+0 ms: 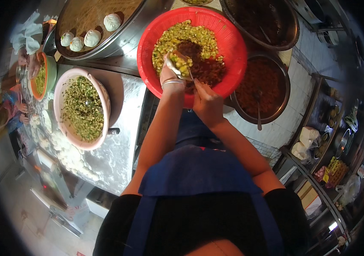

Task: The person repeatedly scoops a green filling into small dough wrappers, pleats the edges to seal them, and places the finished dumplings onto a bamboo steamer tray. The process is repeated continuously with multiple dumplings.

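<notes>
Over a large red plastic basin (238, 54) my left hand (169, 75), with a bracelet at the wrist, holds an open dough wrapper (173, 65) cupped around yellow-green chopped filling (180, 61). My right hand (208, 100) grips a thin metal utensil (191, 74), whose tip is at the filling in the wrapper; its end is partly hidden. Chopped yellow-green vegetables (207, 33) and a dark reddish-brown mince (206, 72) lie in the basin. Several pleated white buns (92, 37) sit on a round woven steamer tray (73, 16) at the upper left.
A pink basin (106, 112) of green chopped filling stands on the floured table (118, 160), near small dough pieces (70, 155). Metal bowls (286, 96) of dark filling are at the right, one with a spoon (259, 115). Another person's hands (30, 65) are by an orange-rimmed bowl (43, 80); a child (7, 108) stands beside the table.
</notes>
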`<move>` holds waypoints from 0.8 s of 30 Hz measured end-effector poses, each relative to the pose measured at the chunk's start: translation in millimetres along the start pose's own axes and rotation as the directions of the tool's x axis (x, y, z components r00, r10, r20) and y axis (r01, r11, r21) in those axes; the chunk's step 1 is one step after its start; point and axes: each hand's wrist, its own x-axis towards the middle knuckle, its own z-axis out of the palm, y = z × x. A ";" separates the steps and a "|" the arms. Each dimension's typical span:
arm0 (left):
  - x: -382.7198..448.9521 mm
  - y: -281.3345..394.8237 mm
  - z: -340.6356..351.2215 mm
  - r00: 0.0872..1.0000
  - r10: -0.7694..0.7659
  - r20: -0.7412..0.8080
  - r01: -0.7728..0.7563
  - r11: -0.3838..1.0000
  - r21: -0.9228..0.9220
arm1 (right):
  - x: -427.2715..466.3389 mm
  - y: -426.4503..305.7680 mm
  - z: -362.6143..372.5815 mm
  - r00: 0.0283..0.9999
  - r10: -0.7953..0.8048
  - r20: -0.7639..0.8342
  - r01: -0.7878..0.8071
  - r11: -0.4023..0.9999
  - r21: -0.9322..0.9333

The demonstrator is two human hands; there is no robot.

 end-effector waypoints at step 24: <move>36.7 92.1 0.9 0.898 -0.056 0.437 -0.083 0.953 0.293 | 71.3 60.4 29.0 0.936 0.046 0.350 0.148 0.849 -0.507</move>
